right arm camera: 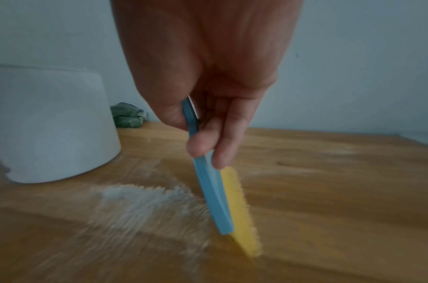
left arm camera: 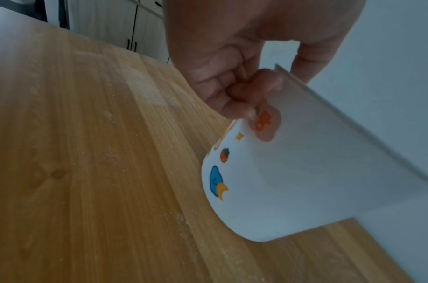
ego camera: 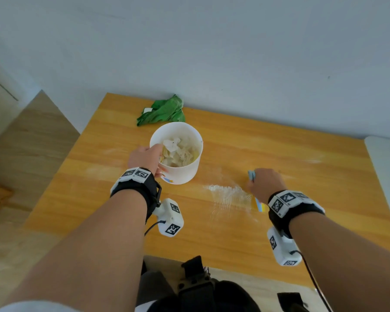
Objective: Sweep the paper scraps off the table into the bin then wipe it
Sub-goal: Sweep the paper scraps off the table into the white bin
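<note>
A white bin (ego camera: 185, 170) with small cartoon stickers stands on the wooden table (ego camera: 302, 158), holding crumpled paper scraps (ego camera: 178, 152). My left hand (ego camera: 148, 157) pinches the bin's near rim (left arm camera: 275, 76), thumb inside and fingers outside. My right hand (ego camera: 265, 182) grips a blue-handled brush (right arm camera: 211, 191) with yellow bristles (right arm camera: 242, 220) pressed to the tabletop. A smear of white powdery residue (ego camera: 229, 194) lies just left of the brush, between it and the bin (right arm camera: 50, 124).
A crumpled green cloth (ego camera: 163, 112) lies at the table's far edge against the wall, behind the bin. Faint dusty streaks (ego camera: 313, 161) mark the tabletop on the right. A white surface (ego camera: 387, 167) adjoins the table's right edge. Floor lies to the left.
</note>
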Tool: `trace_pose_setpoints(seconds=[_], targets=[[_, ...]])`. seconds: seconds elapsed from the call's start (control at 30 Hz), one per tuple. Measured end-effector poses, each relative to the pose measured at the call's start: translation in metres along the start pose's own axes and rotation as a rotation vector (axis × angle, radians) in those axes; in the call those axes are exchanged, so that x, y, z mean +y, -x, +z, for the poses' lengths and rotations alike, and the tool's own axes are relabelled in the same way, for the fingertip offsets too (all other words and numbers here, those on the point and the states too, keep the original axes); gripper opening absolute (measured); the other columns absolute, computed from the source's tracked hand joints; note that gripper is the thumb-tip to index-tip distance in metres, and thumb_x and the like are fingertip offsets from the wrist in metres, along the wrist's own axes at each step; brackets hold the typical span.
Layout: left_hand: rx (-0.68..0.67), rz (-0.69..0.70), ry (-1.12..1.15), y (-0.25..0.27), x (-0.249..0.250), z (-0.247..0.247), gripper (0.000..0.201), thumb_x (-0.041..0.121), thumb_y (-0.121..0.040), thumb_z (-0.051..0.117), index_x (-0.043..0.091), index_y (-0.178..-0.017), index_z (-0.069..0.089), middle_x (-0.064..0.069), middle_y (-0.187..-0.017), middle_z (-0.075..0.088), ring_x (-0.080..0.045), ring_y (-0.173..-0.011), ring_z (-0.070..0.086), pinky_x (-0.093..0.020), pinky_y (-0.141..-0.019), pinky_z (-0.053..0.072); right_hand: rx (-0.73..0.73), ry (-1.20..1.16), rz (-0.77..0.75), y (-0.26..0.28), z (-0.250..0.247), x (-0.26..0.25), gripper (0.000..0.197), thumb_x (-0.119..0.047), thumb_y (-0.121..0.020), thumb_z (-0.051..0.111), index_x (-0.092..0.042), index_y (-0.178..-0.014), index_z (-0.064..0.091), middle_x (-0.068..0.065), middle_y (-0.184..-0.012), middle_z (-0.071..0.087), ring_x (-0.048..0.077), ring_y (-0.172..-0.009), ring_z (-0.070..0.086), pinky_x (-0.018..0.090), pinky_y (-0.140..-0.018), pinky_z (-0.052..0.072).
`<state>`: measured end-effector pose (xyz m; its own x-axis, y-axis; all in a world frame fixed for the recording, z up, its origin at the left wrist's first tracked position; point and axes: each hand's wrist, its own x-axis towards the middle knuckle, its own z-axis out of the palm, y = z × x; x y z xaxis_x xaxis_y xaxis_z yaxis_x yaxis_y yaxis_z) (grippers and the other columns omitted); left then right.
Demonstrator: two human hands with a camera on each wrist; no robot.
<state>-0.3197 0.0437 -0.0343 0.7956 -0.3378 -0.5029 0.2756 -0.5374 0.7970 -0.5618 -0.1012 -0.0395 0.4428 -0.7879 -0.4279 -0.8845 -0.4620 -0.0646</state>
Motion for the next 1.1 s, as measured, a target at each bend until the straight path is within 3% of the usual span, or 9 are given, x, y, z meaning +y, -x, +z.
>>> trace_pose_setpoints(seconds=[0.2, 0.33, 0.53, 0.63, 0.7, 0.8, 0.87, 0.97, 1.1], targets=[[0.017, 0.028, 0.075, 0.0, -0.003, -0.001, 0.038, 0.013, -0.078, 0.053, 0.011, -0.114, 0.065, -0.001, -0.038, 0.054, -0.023, -0.043, 0.049, -0.038, -0.061, 0.057, -0.073, -0.169, -0.111, 0.002, 0.014, -0.033, 0.045, -0.023, -0.096, 0.045, -0.013, -0.053, 0.036, 0.004, -0.049, 0.048, 0.014, -0.042, 0.037, 0.021, -0.045, 0.035], [0.017, 0.053, 0.068, 0.004, 0.002, -0.001, 0.046, 0.009, -0.082, 0.054, 0.015, -0.127, 0.061, -0.003, -0.042, 0.056, -0.022, -0.042, 0.048, -0.041, -0.067, 0.059, -0.07, -0.344, -0.148, 0.001, 0.008, -0.039, 0.045, -0.017, -0.093, 0.043, -0.009, -0.049, 0.045, 0.017, -0.06, 0.07, 0.023, -0.052, 0.057, 0.028, -0.052, 0.045], [0.006, 0.097, 0.021, 0.003, 0.005, -0.003, 0.051, 0.008, -0.087, 0.05, 0.018, -0.136, 0.054, 0.002, -0.034, 0.055, -0.012, -0.029, 0.051, -0.033, -0.056, 0.054, 0.093, -0.381, -0.153, -0.013, -0.02, -0.026, 0.034, -0.023, -0.093, 0.048, -0.008, -0.063, 0.05, 0.016, -0.058, 0.054, 0.023, -0.051, 0.045, 0.028, -0.051, 0.034], [0.049, 0.132, 0.065, 0.001, 0.006, -0.01, 0.054, 0.008, -0.086, 0.043, 0.019, -0.138, 0.053, -0.006, -0.045, 0.061, -0.021, -0.044, 0.064, -0.03, -0.051, 0.054, 0.177, -0.132, -0.22, -0.025, -0.027, -0.028, 0.027, -0.022, -0.095, 0.046, -0.01, -0.077, 0.062, 0.007, -0.059, 0.047, 0.022, -0.048, 0.036, 0.024, -0.047, 0.028], [0.102, 0.137, 0.087, -0.002, 0.005, -0.018, 0.056, 0.008, -0.084, 0.042, 0.021, -0.137, 0.054, -0.008, -0.052, 0.063, -0.02, -0.041, 0.064, -0.029, -0.054, 0.056, 0.185, -0.007, -0.275, -0.03, -0.028, -0.035, 0.027, -0.022, -0.099, 0.045, -0.014, -0.087, 0.067, 0.001, -0.061, 0.046, 0.019, -0.046, 0.039, 0.022, -0.043, 0.028], [0.15, 0.143, 0.1, -0.004, 0.003, -0.029, 0.057, 0.009, -0.085, 0.041, 0.023, -0.139, 0.052, -0.011, -0.07, 0.067, -0.013, -0.035, 0.061, -0.026, -0.051, 0.054, 0.108, 0.095, -0.296, -0.034, -0.021, -0.048, 0.03, -0.024, -0.102, 0.042, -0.013, -0.109, 0.069, 0.006, -0.093, 0.06, 0.023, -0.065, 0.058, 0.03, -0.053, 0.046], [0.18, 0.128, 0.132, -0.006, 0.001, -0.035, 0.057, 0.009, -0.084, 0.04, 0.024, -0.139, 0.052, -0.012, -0.069, 0.066, -0.012, -0.034, 0.059, -0.031, -0.058, 0.058, 0.01, 0.124, -0.318, -0.033, -0.012, -0.056, 0.031, -0.024, -0.102, 0.041, -0.016, -0.116, 0.068, 0.007, -0.111, 0.056, 0.023, -0.075, 0.057, 0.032, -0.063, 0.048], [0.22, 0.106, 0.214, -0.012, -0.003, -0.038, 0.057, 0.007, -0.084, 0.039, 0.021, -0.138, 0.054, -0.02, -0.087, 0.07, -0.012, -0.03, 0.054, -0.043, -0.071, 0.062, -0.12, 0.179, -0.41, -0.028, -0.007, -0.061, 0.031, -0.025, -0.101, 0.044, -0.019, -0.121, 0.066, 0.004, -0.11, 0.055, 0.02, -0.08, 0.051, 0.029, -0.068, 0.043], [0.22, 0.091, 0.243, -0.019, -0.003, -0.037, 0.056, 0.006, -0.085, 0.037, 0.021, -0.136, 0.053, -0.024, -0.112, 0.067, -0.014, -0.032, 0.057, -0.041, -0.063, 0.062, -0.216, 0.159, -0.454, -0.026, -0.03, -0.06, 0.028, -0.025, -0.096, 0.055, -0.017, -0.118, 0.07, 0.002, -0.099, 0.064, 0.021, -0.088, 0.06, 0.032, -0.076, 0.05]])
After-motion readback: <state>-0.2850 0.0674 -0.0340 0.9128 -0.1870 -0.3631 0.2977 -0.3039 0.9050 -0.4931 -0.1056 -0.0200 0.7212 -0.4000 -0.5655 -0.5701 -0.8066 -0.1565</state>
